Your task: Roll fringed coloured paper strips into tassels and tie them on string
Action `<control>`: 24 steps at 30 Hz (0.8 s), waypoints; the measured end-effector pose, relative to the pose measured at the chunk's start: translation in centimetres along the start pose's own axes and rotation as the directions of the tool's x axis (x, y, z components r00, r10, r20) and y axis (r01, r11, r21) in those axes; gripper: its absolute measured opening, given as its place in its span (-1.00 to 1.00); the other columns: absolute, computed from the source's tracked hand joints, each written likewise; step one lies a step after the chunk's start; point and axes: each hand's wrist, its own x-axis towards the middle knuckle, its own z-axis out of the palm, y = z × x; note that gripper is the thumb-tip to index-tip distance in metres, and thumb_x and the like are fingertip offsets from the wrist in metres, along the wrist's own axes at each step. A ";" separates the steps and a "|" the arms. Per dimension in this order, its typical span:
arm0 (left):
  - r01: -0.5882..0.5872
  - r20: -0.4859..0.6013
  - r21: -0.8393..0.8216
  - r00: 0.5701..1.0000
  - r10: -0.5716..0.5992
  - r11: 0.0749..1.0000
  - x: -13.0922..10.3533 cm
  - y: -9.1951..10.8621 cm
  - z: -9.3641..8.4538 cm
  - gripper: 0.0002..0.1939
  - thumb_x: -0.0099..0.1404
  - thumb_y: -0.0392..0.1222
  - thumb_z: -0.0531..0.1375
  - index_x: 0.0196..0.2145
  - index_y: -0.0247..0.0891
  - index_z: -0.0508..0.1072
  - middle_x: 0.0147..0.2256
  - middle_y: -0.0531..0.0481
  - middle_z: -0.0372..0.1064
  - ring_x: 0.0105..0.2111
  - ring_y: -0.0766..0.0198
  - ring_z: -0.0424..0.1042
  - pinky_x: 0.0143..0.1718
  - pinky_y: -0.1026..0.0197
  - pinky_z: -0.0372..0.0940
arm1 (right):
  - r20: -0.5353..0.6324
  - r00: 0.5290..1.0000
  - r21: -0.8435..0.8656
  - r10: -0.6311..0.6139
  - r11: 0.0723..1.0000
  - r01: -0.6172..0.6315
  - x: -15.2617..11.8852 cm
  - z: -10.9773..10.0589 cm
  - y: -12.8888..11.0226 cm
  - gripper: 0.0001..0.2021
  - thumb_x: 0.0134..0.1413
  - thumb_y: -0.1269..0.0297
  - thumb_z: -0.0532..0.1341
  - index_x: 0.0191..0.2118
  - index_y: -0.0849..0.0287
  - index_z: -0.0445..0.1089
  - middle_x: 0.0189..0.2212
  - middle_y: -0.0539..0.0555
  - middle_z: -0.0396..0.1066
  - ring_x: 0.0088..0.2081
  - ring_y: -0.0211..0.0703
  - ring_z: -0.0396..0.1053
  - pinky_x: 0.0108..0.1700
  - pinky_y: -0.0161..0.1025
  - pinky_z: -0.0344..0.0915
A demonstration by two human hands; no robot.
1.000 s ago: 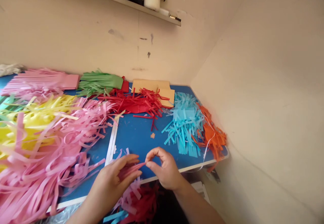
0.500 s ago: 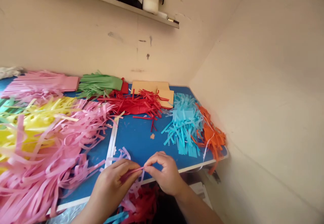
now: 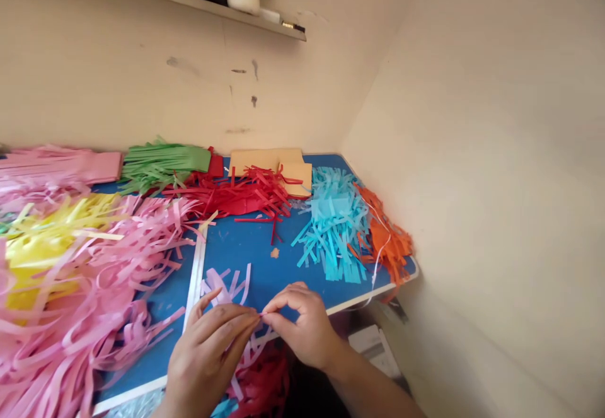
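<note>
My left hand (image 3: pixel 205 348) and my right hand (image 3: pixel 302 323) meet at the table's front edge, fingertips almost touching. Each pinches a thin edge of pink tissue paper (image 3: pixel 260 315), mostly hidden behind my fingers. Lilac fringe strips (image 3: pixel 227 287) spread on the blue table just beyond my left hand, and more lilac strips dangle below both hands. Whether they join the pinched paper, I cannot tell. Lower down, red fringe (image 3: pixel 265 377) shows near my lap.
On the blue table (image 3: pixel 236 241) lie pink fringe (image 3: pixel 118 279), yellow fringe (image 3: pixel 42 254), green fringe (image 3: pixel 165 159), red fringe (image 3: pixel 241 194), light-blue fringe (image 3: pixel 333 222) and orange fringe (image 3: pixel 385 235). Yellow-tan paper sheets (image 3: pixel 265 159) rest by the wall. A shelf (image 3: pixel 189 5) hangs above.
The view has turned slightly right. My left hand's fingers have slid up close to the right fingertips, covering most of the pink paper, and one left finger now lifts away.
</note>
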 end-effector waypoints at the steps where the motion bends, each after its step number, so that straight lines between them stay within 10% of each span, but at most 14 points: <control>1: -0.006 0.004 0.000 1.000 0.006 1.000 0.1 0.1 0.1 -0.84 0.25 -0.38 0.20 -0.24 -0.17 0.49 -0.36 0.14 0.56 -0.37 0.40 0.54 0.20 0.21 0.18 | -0.001 1.000 0.000 0.002 1.000 -0.002 -0.1 -0.1 0.1 -0.90 0.03 0.45 0.37 -0.44 0.13 0.52 -0.45 -0.08 0.56 -0.38 -0.30 0.48 -0.12 -0.32 0.18; 10: -0.051 0.065 -0.059 0.996 0.055 0.997 1.7 1.2 2.4 -0.90 0.33 -0.24 0.16 -0.28 -0.15 0.49 -0.38 0.15 0.57 -0.39 0.39 0.56 0.09 0.28 0.27 | -0.078 0.996 -0.001 0.048 0.999 -0.049 -1.4 -2.3 0.9 -0.90 0.00 0.45 0.37 -0.45 0.12 0.53 -0.47 -0.08 0.56 -0.39 -0.30 0.48 -0.13 -0.32 0.19; 16: 0.161 0.161 -0.052 0.975 -0.151 0.986 0.7 1.3 4.9 -0.69 0.30 0.16 0.13 -0.39 -0.09 0.47 -0.45 0.13 0.55 -0.46 0.30 0.56 -0.43 0.36 0.38 | -0.134 0.991 -0.055 -0.022 0.998 0.015 -2.6 -3.1 1.9 -0.89 0.07 0.30 0.35 -0.45 0.14 0.53 -0.46 -0.03 0.54 -0.36 -0.29 0.48 -0.13 -0.32 0.20; 24: 0.458 0.327 -0.085 0.852 -0.409 0.885 0.2 2.8 4.5 -0.68 0.27 0.16 0.14 -0.40 -0.09 0.52 -0.45 0.10 0.57 -0.49 0.29 0.55 -0.45 0.40 0.38 | -0.120 0.993 -0.100 -0.018 0.995 0.006 -3.5 -3.4 1.3 -0.73 0.24 0.11 0.21 -0.38 0.13 0.54 -0.41 0.01 0.53 -0.34 -0.26 0.46 -0.09 -0.25 0.21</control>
